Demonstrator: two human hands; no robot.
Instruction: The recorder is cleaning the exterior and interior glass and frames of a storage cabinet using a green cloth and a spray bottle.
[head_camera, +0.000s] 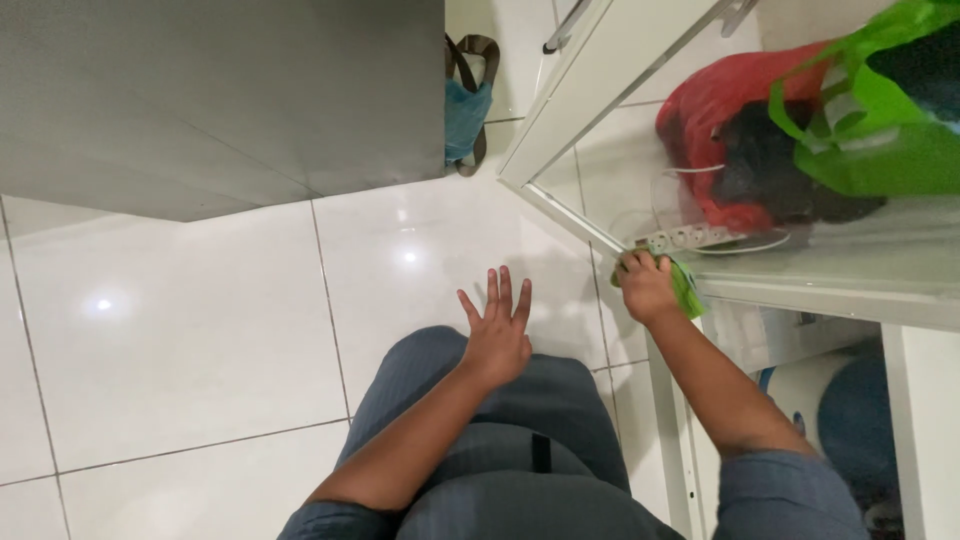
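View from above, looking down a person's body to a glossy white tiled floor (200, 340) with bright light reflections. A large grey cabinet panel (220, 100) fills the upper left. At right stands a white glass-topped table (880, 265), its surface see-through, with a white frame edge running diagonally.

On the table rest a red bag (715, 110) and, over it, a bright green bag (880, 140) with dark contents. Just in front lies a white power strip (685, 240) with its cable curling beside it. Farther off, on the floor by the cabinet, a blue bag with brown straps (466, 105) leans against the wall.

The right hand (645, 288) is closed around a green cloth (685, 285), pressing it on the table's near corner, just beside the power strip. The left hand (497, 335) is empty, fingers spread wide, held in the air over the floor above the grey-trousered lap.

Risks, as a judgement: the cloth is very near the power strip, so a wide wipe could nudge the strip or snag its cable; if the cloth is damp, moisture near the sockets would be a hazard. Hard pressure at the glass corner could also shift the bags.
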